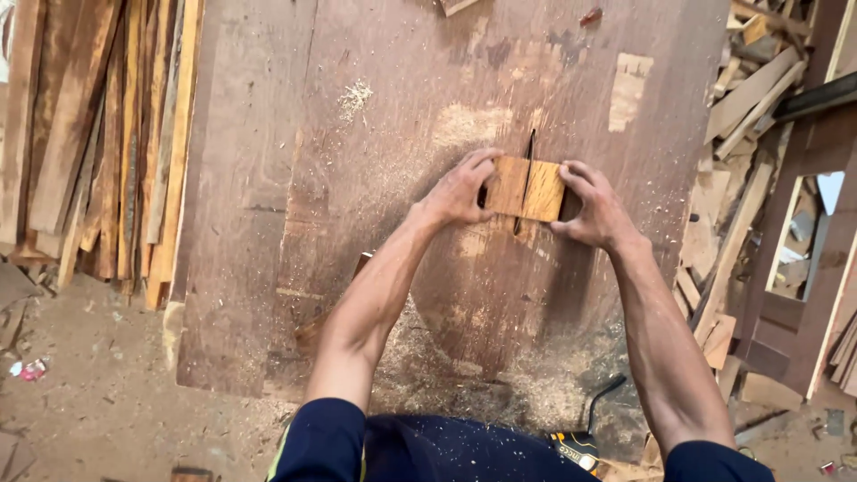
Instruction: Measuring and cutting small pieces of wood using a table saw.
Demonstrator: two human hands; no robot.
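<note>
Dark-sleeved arms reach up the plywood table. Left hand and right hand clamp the wood block's short ends; its long axis runs left-right across the saw blade, bare tabletop all around.

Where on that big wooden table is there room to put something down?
The table is bare along its left side, beside the leaning planks, and along the far edge. The middle is crowded: the left hand and right hand grip a wood block at the saw blade. Sawdust covers the near edge.
</note>
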